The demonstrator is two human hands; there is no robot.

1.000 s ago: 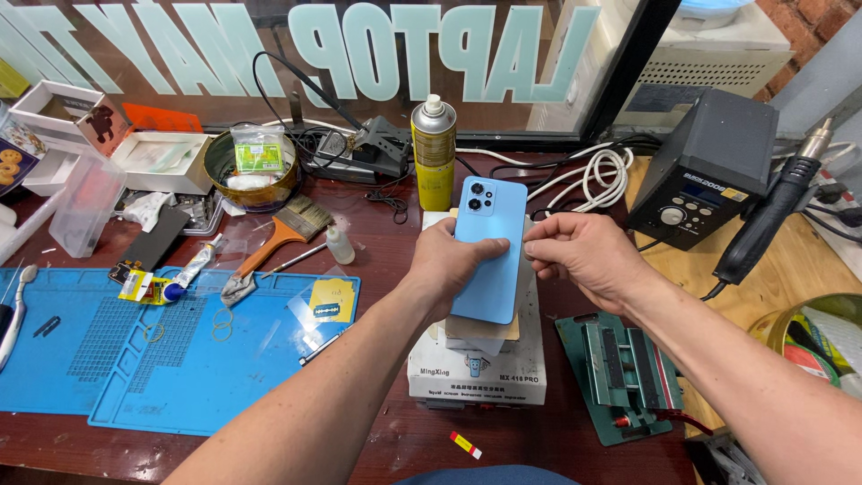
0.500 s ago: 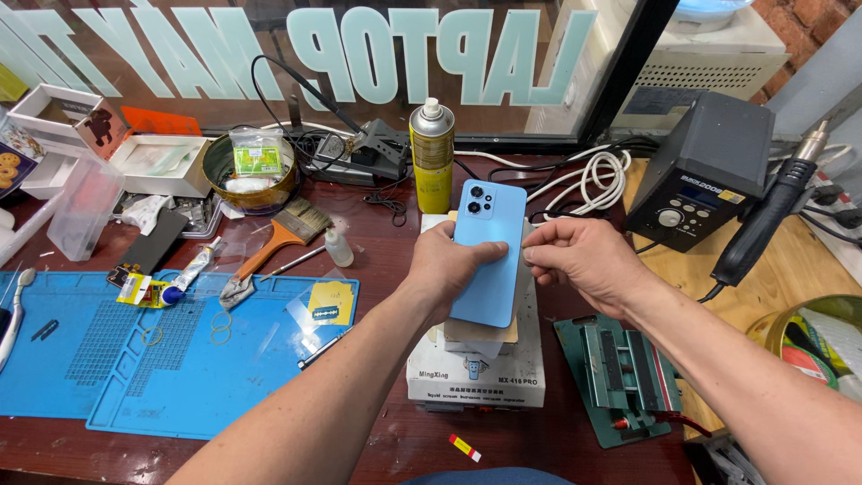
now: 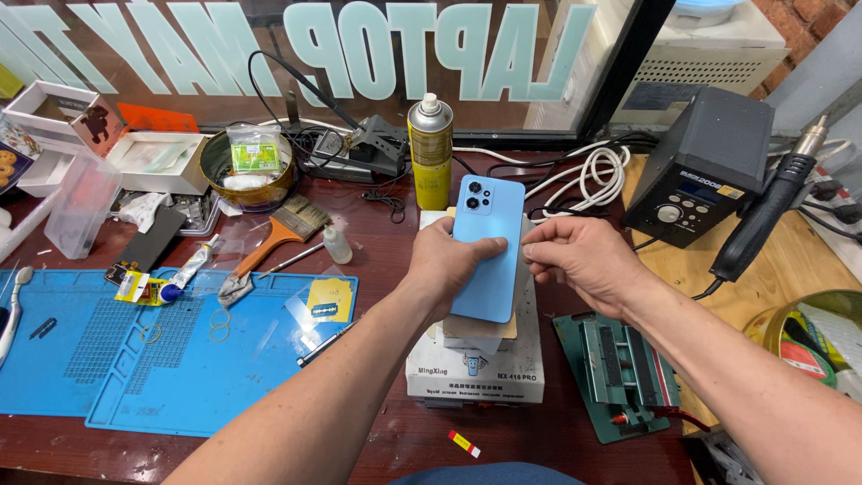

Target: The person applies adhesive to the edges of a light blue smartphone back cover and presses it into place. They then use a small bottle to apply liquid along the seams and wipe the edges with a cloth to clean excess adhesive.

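1. Dead centre on the bench, a light blue phone [image 3: 488, 247] lies back-up on a white heating-plate box [image 3: 474, 359], long axis running 12 to 6, camera end at 12.
2. Left hand [image 3: 453, 265] is closed around the phone's left edge, thumb across the back. It's the hand nearest the phone and has the real grip.
3. Right hand [image 3: 579, 260] sits at 3 o'clock, fingers curled, tips pinching the right edge.
4. Yellow spray can [image 3: 431, 153] stands at 12, just beyond the phone.
5. Blue work mat [image 3: 171, 359] sits at 9 with a yellow sticker sheet [image 3: 329, 299] on it.
6. Dark station box [image 3: 705, 166] at 2; pale block lettering runs across the window up top.
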